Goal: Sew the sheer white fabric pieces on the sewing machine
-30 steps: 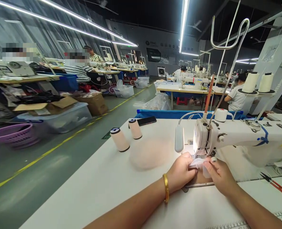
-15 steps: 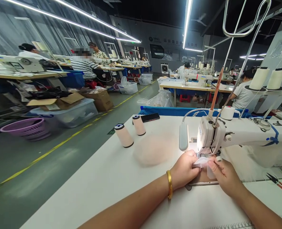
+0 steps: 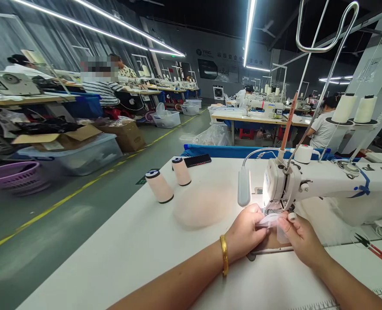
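Note:
My left hand (image 3: pixel 245 232), with a gold bangle on its wrist, and my right hand (image 3: pixel 299 239) both pinch a small white fabric piece (image 3: pixel 270 221) just below the needle area of a white sewing machine (image 3: pixel 323 185). The fingers of both hands are closed on the piece. The machine's lamp (image 3: pixel 243 187) lights the spot. A heap of pale pink sheer fabric (image 3: pixel 205 204) lies on the white table (image 3: pixel 129 254) to the left of my hands.
Two thread cones (image 3: pixel 159 186) and a black phone (image 3: pixel 197 160) sit at the table's far left. Red-handled snips (image 3: pixel 371 247) lie at the right. Two large spools (image 3: pixel 344 108) stand behind the machine. Other people sit at distant tables; bins, boxes and a purple basket (image 3: pixel 14 176) line the aisle.
My hands stay pinched on the white piece at the needle. Only my head has shifted a little, so the scene slides slightly in view.

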Demonstrator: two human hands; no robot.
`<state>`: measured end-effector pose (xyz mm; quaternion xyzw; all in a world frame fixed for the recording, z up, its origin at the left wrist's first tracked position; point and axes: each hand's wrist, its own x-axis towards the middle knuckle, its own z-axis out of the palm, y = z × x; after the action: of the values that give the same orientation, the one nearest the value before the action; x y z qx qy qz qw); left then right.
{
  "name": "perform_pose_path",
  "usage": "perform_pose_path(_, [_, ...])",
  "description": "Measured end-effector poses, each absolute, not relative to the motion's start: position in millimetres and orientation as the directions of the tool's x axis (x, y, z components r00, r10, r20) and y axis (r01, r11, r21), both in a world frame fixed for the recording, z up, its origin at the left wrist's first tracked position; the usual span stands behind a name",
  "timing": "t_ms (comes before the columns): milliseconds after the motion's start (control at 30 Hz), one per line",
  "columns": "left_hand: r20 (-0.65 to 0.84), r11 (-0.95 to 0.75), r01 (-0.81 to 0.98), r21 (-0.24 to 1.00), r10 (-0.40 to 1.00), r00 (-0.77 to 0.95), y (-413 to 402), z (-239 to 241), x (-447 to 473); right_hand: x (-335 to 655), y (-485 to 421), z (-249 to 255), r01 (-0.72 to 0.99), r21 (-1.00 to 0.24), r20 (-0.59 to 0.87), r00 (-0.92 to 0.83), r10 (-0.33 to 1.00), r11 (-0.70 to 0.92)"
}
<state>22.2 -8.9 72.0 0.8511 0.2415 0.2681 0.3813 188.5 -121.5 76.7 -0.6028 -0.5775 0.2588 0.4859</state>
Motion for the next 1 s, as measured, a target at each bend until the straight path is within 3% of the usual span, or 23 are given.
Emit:
perform_pose_path(400, [0.295,-0.565,0.105,0.819,0.57,0.767,-20,84,13,194,-127,73,0.633,-0.739,0.341,0.056,0.938,0.231])
perform_pose_path(567, [0.445,-0.814,0.06,0.578,0.376,0.813,-24,77,2,198,-132,81,0.773,-0.527,0.333,-0.193,0.923,0.352])
perform_pose_path(700, [0.457,-0.934,0.038,0.356,0.209,0.865,-36,68,-6,195,-140,92,0.806,-0.351,0.256,-0.407,0.877,0.477])
perform_pose_path(833, [0.475,-0.972,0.066,0.227,0.17,0.864,-44,65,-7,193,-145,96,0.82,-0.315,0.25,-0.414,0.876,0.477])
perform_pose_path(1000, [0.514,-0.977,0.08,0.196,0.172,0.84,-46,64,-5,196,-144,95,0.835,-0.305,0.233,-0.401,0.886,0.458])
